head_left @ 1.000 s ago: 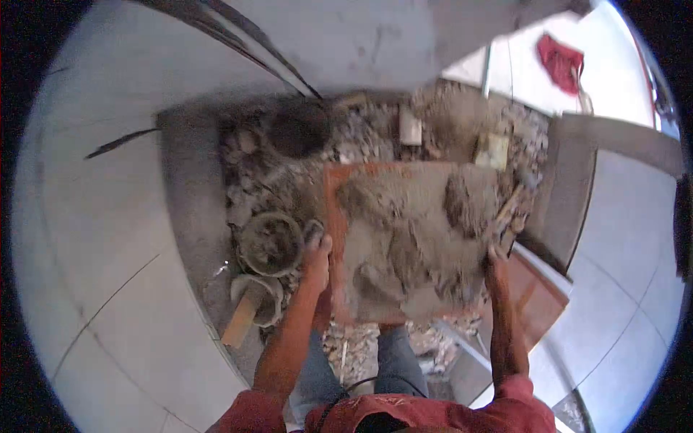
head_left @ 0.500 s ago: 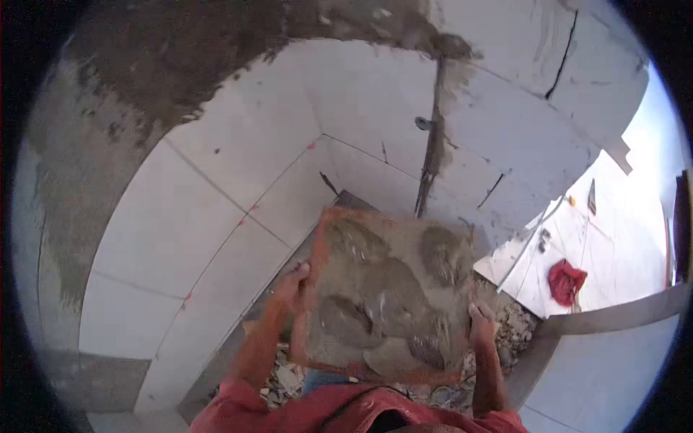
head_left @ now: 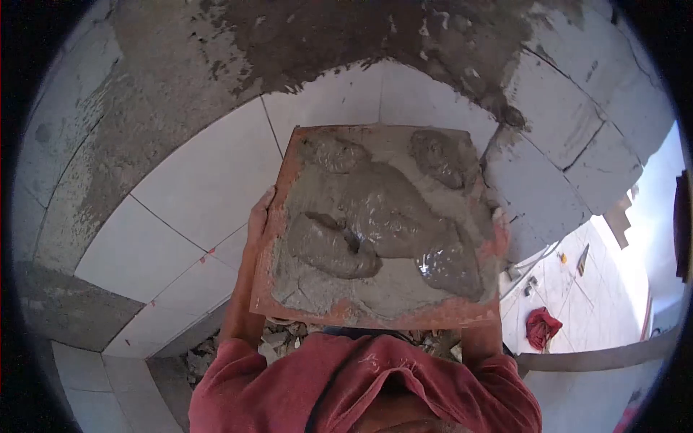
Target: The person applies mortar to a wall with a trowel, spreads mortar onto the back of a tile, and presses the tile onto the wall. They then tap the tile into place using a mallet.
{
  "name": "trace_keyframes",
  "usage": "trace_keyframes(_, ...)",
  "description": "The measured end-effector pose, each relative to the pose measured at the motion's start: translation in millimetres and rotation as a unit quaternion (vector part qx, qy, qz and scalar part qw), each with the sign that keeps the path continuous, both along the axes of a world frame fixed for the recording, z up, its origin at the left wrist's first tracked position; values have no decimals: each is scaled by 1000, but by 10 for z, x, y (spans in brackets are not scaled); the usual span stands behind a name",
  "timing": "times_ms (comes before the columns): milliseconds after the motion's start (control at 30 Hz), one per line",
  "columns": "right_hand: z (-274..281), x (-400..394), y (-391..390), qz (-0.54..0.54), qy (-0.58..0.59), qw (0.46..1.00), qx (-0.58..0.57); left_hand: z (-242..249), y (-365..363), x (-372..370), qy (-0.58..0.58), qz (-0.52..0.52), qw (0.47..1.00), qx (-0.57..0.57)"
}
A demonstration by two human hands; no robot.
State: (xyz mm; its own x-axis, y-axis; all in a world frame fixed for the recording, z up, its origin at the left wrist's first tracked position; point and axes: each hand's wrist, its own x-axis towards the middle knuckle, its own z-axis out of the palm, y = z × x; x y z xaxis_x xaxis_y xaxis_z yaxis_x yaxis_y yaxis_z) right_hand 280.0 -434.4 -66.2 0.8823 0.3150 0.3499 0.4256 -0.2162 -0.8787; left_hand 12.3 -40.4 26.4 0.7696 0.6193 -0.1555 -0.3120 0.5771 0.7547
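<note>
A square reddish tile [head_left: 289,189] is held up in front of my chest. Its upturned back is coated with wet grey mortar [head_left: 393,209], heaped in several lumps. My left hand [head_left: 261,211] grips the left edge, and my right hand [head_left: 499,227] grips the right edge. Each hand's fingers are partly hidden by the tile. Beyond the tile's far edge are white wall tiles [head_left: 209,144], with wet mortar [head_left: 346,40] on the bare wall above them.
Rubble [head_left: 278,339] lies on the floor below the tile. To the right, a red cloth [head_left: 541,328] and small tools rest on a pale tiled floor [head_left: 595,289]. A grey ledge [head_left: 606,359] runs along the lower right.
Both hands have raised the tile toward the wall and closer to the camera, so it looks larger. The view has shifted, showing more of the mortared wall above.
</note>
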Motion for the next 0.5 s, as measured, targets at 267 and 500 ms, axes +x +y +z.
trace_keyframes(267,705,261,709,-5,-16,998,60,358,554,-105,-65,12,985,160)
trace_keyframes(500,1260,378,1272,-8,-42,983,178,1005,486,-56,-86,160,957,226)
